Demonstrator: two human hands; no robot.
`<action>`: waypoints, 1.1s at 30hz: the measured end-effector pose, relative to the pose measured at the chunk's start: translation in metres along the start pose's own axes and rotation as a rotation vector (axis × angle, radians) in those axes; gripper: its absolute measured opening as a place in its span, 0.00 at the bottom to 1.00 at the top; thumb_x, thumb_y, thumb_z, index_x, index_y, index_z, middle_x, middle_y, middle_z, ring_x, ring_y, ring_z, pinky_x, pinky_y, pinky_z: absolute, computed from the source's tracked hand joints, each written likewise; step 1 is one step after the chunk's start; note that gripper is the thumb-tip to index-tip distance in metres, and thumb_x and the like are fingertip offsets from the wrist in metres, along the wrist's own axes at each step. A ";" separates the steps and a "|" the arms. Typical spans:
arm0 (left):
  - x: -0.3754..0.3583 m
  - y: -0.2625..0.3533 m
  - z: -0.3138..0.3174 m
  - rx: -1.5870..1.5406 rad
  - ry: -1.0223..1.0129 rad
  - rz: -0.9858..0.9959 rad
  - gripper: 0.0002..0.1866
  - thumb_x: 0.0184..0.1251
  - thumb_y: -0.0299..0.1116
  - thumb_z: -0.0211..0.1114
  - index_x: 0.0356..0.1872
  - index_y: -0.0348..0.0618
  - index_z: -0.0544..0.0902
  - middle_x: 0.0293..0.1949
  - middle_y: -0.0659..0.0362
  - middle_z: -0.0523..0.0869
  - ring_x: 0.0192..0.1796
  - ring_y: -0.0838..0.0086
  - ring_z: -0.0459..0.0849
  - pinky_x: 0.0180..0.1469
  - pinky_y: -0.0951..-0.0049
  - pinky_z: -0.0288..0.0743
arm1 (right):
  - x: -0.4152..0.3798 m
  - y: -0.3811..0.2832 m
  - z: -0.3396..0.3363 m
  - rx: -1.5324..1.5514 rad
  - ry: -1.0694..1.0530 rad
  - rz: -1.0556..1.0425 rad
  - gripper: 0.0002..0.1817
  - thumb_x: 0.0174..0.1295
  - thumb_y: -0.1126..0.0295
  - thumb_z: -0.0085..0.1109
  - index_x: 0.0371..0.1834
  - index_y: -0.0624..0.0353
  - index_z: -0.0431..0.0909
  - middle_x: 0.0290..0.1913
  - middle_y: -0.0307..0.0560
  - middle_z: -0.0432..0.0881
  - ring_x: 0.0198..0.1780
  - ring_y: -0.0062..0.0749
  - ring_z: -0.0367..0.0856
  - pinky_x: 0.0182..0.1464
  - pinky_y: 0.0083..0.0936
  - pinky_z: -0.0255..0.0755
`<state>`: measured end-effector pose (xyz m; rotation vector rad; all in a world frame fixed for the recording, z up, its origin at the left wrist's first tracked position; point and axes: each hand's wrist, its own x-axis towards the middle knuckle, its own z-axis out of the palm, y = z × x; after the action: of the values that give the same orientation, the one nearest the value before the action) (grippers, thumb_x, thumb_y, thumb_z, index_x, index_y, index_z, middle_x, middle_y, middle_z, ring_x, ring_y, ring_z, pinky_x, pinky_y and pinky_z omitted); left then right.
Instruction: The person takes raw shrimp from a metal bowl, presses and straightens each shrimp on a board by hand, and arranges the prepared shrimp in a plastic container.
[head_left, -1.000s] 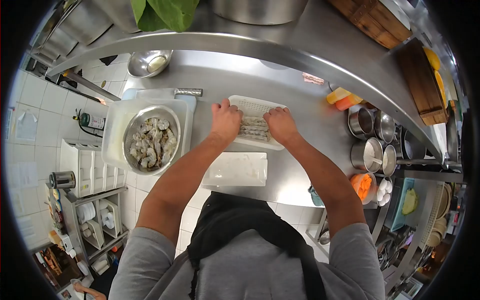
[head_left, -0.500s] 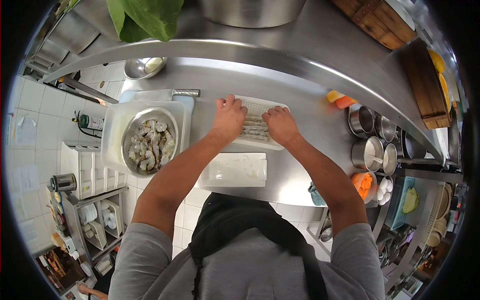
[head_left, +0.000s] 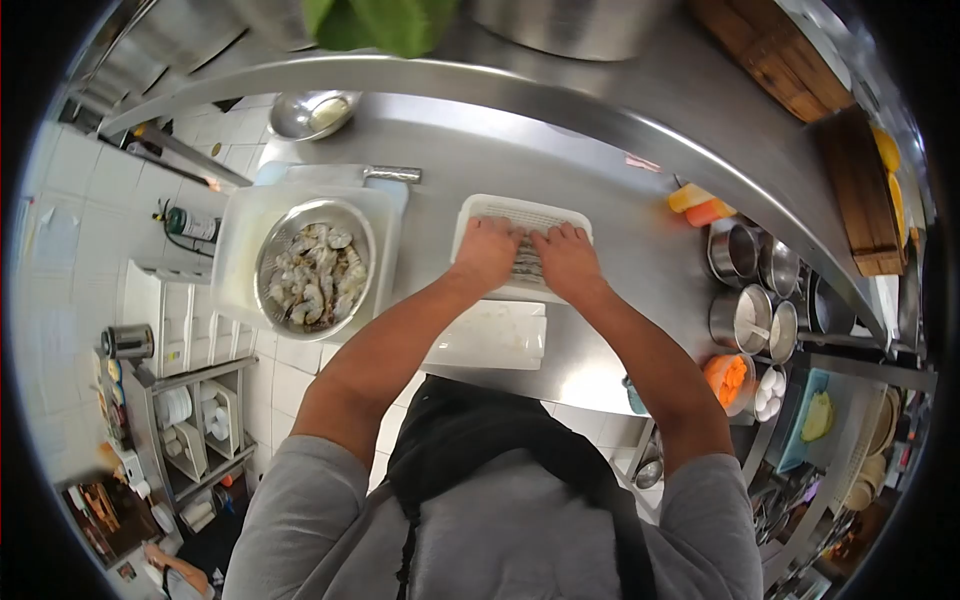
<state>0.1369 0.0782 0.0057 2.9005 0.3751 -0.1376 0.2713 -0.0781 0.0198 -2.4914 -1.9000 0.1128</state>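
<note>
A white perforated tray (head_left: 580, 218) lies on the steel counter, with peeled-looking grey shrimp (head_left: 527, 262) laid in rows inside it. Both my hands are over this tray. My left hand (head_left: 488, 252) rests on the shrimp at the left side, its fingers laid forward over them. Beside it, my right hand (head_left: 567, 258) lies on the right part of the rows, fingers stretched forward and side by side. The shrimp under both palms are hidden. Nearer my body sits a second white tray (head_left: 490, 335), with a wet-looking inside.
To the left, a metal colander (head_left: 264, 270) of shrimp (head_left: 315, 280) sits in a plastic tub (head_left: 232, 245). A metal-handled blade (head_left: 393, 173) lies behind it, near a steel bowl (head_left: 310, 115). Pots (head_left: 735, 252) and bottles (head_left: 705, 205) stand right. Another person (head_left: 185, 565) is at lower left.
My fingers were more curled at the tray's sides; now they lie over the shrimp, with the hands closer together. The whole view has shifted slightly.
</note>
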 end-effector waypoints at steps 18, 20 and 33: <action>-0.108 -0.085 -0.090 -0.292 0.568 -0.221 0.22 0.63 0.29 0.72 0.60 0.42 0.91 0.62 0.48 0.92 0.64 0.48 0.88 0.72 0.47 0.80 | -0.041 -0.018 -0.076 0.459 0.197 0.128 0.19 0.71 0.76 0.64 0.64 0.57 0.88 0.58 0.55 0.91 0.63 0.53 0.86 0.69 0.49 0.79; -0.157 -0.136 -0.126 -0.248 0.473 -0.531 0.20 0.66 0.36 0.71 0.57 0.44 0.94 0.51 0.44 0.96 0.60 0.49 0.92 0.64 0.46 0.86 | -0.067 -0.022 -0.085 0.654 0.255 0.214 0.18 0.73 0.76 0.64 0.64 0.59 0.88 0.59 0.55 0.91 0.61 0.49 0.89 0.65 0.44 0.82; -0.200 -0.184 -0.088 -0.071 0.244 -0.818 0.21 0.61 0.50 0.81 0.43 0.42 0.96 0.50 0.53 0.95 0.59 0.57 0.89 0.65 0.53 0.82 | -0.107 -0.051 -0.095 0.906 0.109 0.307 0.14 0.76 0.73 0.68 0.61 0.61 0.90 0.53 0.49 0.94 0.50 0.32 0.91 0.55 0.31 0.85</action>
<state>-0.0981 0.2229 0.0790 2.5093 1.5417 0.1062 0.1995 -0.1639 0.1230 -2.0322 -1.0335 0.6517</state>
